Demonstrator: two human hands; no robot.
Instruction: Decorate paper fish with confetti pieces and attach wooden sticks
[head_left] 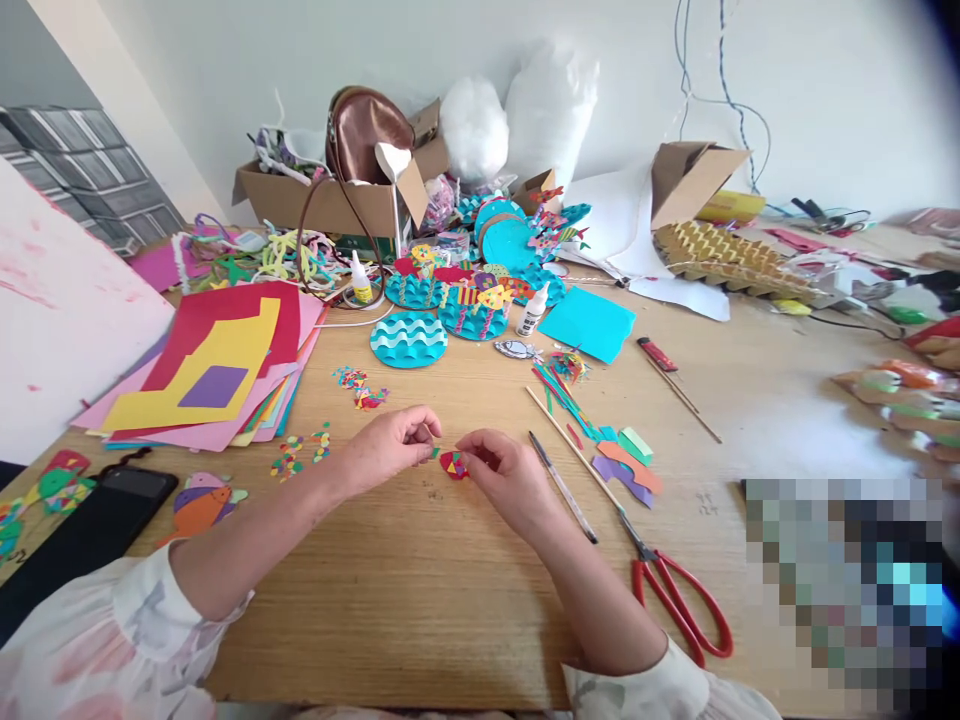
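Between thumb and finger, my left hand (pixel 394 440) pinches a tiny green paper piece (pixel 435 454). My right hand (pixel 504 468) holds a small red paper fish (pixel 453 465) with coloured bits on it, just to the right of the green piece. The two hands are close together, low over the wooden table (pixel 375 600). Left of my left hand lie small paper dots (pixel 292 458) and a pile of tiny paper bits (pixel 360 385). A pen (pixel 562 488) and a thin wooden stick (pixel 574 445) lie right of my right hand.
Red-handled scissors (pixel 679 595) lie at the right front. Stacked coloured paper (pixel 217 365) and a phone (pixel 135 505) are on the left. Glue bottles (pixel 532 310), blue wave-covered discs (pixel 409 340) and a blue sheet (pixel 587 325) stand or lie farther back, before a cardboard box (pixel 300 200).
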